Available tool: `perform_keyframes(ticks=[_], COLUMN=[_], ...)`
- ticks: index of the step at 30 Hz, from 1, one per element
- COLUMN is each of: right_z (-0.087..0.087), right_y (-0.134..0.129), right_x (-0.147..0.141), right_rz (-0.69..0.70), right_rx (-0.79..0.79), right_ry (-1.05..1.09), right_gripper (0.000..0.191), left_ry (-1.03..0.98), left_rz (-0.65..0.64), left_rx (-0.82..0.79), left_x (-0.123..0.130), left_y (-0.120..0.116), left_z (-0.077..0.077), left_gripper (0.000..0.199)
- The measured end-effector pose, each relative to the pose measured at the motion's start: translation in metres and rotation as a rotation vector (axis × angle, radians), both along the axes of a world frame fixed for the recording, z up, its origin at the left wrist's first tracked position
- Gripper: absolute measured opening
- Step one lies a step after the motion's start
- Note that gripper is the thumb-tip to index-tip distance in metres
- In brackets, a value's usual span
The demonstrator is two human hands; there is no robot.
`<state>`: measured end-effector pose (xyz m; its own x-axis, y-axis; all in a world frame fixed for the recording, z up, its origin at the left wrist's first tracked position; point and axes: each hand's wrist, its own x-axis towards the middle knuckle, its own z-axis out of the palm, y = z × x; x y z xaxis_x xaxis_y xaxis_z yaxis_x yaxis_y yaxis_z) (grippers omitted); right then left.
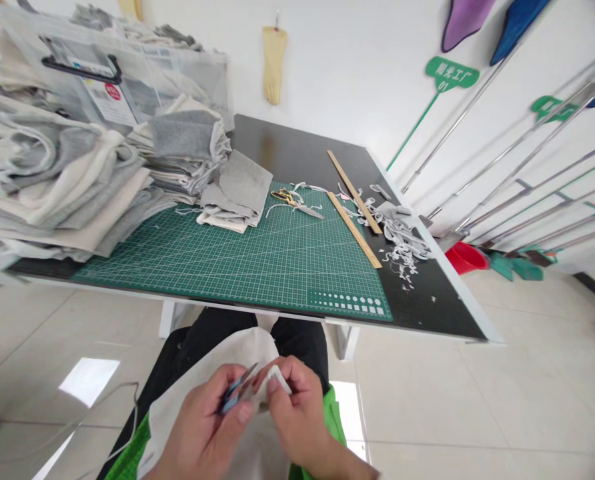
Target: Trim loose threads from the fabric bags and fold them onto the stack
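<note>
Over the lap lies a piece of cream fabric (187, 393), below the table's front edge. My left hand (210, 417) is closed around small scissors (233, 397) with blue handles, their blades pointing up and to the right and slightly apart. Pinched between the fingers of my right hand (297, 407) is a folded edge of the fabric, close beside the blades. Whether the blades touch the cloth I cannot tell. Part of the fabric is hidden under both hands.
A green cutting mat (237, 267) on the black table (427, 307) bears gold-handled scissors (297, 202). Wooden rulers (355, 230) lie near cloth scraps (402, 233). Stacked grey and cream fabric (52, 187) and a clear plastic box (142, 73) stand left. Mops and a red bucket (466, 258) are at right.
</note>
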<state>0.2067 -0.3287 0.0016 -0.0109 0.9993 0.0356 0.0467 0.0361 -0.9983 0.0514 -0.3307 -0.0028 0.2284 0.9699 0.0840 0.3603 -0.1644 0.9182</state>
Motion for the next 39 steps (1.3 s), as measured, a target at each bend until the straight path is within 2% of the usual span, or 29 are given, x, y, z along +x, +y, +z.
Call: perform_keyframes(ticks=[3,6,13,17,23,29,33,39], right_z=[-0.002,-0.007,-0.006,0.001,0.003,-0.004,-0.007,-0.006], right_y=[-0.001,-0.002,0.0,0.001,-0.001,-0.003,-0.003,-0.002], right_x=[0.001,0.002,0.0,-0.001,0.001,-0.001,-0.003,-0.004], right_rz=[-0.045,-0.081,-0.186,-0.163,-0.137,-0.087,-0.109,-0.038], right_rx=[-0.031,-0.039,-0.022,-0.027,-0.035,-0.068,-0.031,0.004], right_ry=[-0.048,-0.132,-0.115,-0.037,-0.025,-0.03,-0.152,-0.192], right_gripper=[0.018,0.023,0.013,0.007,0.012,0.012,0.009,0.008], left_ry=[-0.021,0.034,0.127,0.17,0.231,0.124,0.126,0.12], left_rz=[0.035,0.043,0.002,0.024,0.05,0.074,0.247,0.305], left_rx=[-0.028,-0.033,0.149,0.229,0.284,0.256,0.218,0.161], left_x=[0.002,0.003,-0.003,-0.003,-0.003,-0.001,0.004,0.009], left_y=[-0.003,-0.004,0.0,0.001,0.002,-0.001,-0.001,-0.001], left_z=[0.002,0.004,0.001,0.0,-0.002,-0.002,0.003,0.01], left_gripper=[0.031,0.025,0.016,0.012,0.012,0.025,0.028,0.027])
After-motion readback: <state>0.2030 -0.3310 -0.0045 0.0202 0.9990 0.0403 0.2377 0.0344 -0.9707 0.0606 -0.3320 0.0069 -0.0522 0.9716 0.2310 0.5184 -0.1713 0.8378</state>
